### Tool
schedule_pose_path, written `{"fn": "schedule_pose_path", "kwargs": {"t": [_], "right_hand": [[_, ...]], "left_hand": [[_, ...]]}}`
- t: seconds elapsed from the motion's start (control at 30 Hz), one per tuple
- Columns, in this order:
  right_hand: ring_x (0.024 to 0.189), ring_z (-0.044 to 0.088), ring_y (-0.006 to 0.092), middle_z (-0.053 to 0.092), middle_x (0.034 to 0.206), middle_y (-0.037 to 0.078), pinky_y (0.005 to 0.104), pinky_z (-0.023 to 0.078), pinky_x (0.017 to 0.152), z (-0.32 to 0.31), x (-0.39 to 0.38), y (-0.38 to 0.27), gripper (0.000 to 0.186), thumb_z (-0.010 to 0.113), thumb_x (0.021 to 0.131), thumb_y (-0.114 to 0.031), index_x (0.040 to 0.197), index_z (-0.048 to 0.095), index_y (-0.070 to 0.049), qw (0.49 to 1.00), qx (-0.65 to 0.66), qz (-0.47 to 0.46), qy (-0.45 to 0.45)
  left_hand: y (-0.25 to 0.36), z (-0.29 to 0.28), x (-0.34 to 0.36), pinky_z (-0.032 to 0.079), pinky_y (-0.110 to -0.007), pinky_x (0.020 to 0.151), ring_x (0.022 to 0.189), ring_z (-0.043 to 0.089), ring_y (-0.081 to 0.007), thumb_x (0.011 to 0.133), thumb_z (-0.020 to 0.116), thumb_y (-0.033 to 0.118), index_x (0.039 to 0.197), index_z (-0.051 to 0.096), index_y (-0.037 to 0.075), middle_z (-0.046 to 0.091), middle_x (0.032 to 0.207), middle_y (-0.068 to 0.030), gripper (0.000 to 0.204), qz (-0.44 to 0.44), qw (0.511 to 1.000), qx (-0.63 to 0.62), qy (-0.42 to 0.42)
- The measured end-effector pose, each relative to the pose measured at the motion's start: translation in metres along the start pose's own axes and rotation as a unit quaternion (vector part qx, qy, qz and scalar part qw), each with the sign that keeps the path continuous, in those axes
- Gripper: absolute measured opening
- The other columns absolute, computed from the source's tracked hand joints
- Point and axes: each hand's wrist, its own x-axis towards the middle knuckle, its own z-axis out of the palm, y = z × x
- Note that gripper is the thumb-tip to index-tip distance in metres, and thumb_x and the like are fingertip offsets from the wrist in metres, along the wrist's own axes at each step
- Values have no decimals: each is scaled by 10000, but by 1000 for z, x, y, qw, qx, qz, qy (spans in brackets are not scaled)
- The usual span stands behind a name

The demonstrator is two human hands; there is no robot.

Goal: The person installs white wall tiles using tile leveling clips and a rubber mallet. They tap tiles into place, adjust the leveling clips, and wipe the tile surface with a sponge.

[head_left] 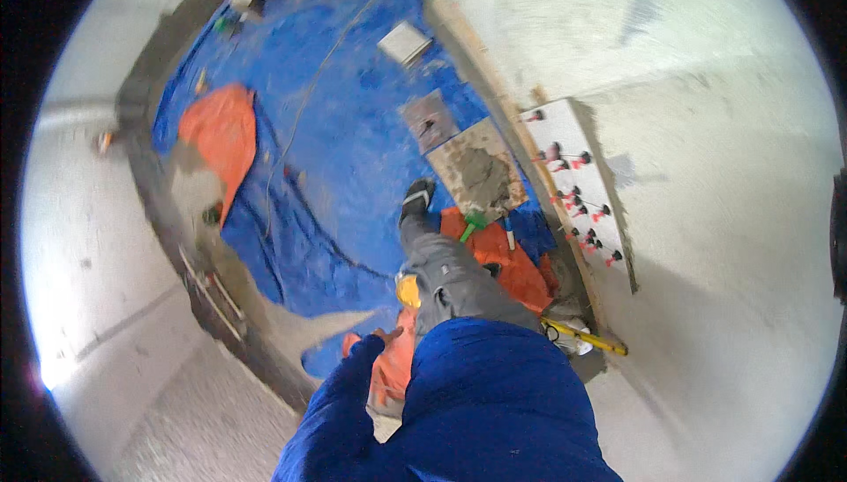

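My left hand hangs low beside my blue jacket, over an orange sheet. Its fingers look loosely stretched and apart, with nothing visible in them, though the hand is small and slightly blurred. A yellow object shows by my grey trouser leg, its kind unclear. My right hand is out of the picture. Ahead of my right side a board carries a heap of grey mortar. A green-handled tool lies at the board's near edge, next to a blue-and-white stick-like item.
Blue tarp covers much of the floor, with a cable across it. On the right wall, a light tile strip bears several red-and-black levelling clips. A yellow spirit level lies near the wall. Tiles lie farther off.
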Motion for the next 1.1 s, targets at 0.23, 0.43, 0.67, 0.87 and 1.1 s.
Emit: {"fn": "schedule_pose_path", "kwargs": {"t": [0.23, 0.43, 0.67, 0.87, 1.1], "right_hand": [[971, 613, 127, 601, 1140, 36, 260, 532, 720, 34, 32, -53, 319, 512, 1096, -331, 1321, 545, -107, 987, -139, -14, -82], [958, 609, 123, 602, 1128, 34, 260, 528, 712, 45, 39, -72, 321, 516, 1093, -337, 1325, 545, -118, 977, -183, -22, -105], [942, 604, 119, 604, 1114, 31, 260, 523, 703, 46, 34, -77, 323, 521, 1089, -345, 1329, 546, -130, 974, -197, -27, -104], [928, 600, 115, 604, 1102, 29, 260, 519, 695, 49, 34, -77, 325, 525, 1086, -352, 1332, 546, -141, 972, -202, -31, -114], [913, 596, 110, 606, 1088, 26, 260, 514, 686, 61, 38, -82, 327, 531, 1082, -360, 1336, 546, -153, 963, -221, -37, -152]], "left_hand": [[48, 73, -30, 510, -445, 952, 1072, 660, -327, 800, 750, 568, 1241, 684, 27, 696, 1172, -209, 701, -36, 975, -219, 11], [102, 100, -33, 524, -433, 897, 1002, 672, -300, 783, 784, 510, 1186, 702, 7, 712, 1101, -194, 650, -33, 954, -299, 11], [149, 103, -17, 540, -418, 833, 920, 687, -269, 763, 824, 442, 1121, 722, -16, 731, 1018, -176, 591, -23, 936, -352, 12], [144, 88, -9, 554, -405, 778, 851, 699, -242, 746, 858, 384, 1066, 739, -36, 747, 946, -161, 542, -38, 919, -391, 37], [66, 33, -31, 566, -378, 717, 749, 711, -211, 708, 901, 358, 960, 762, -62, 761, 832, -144, 510, -124, 876, -431, 177]]}}
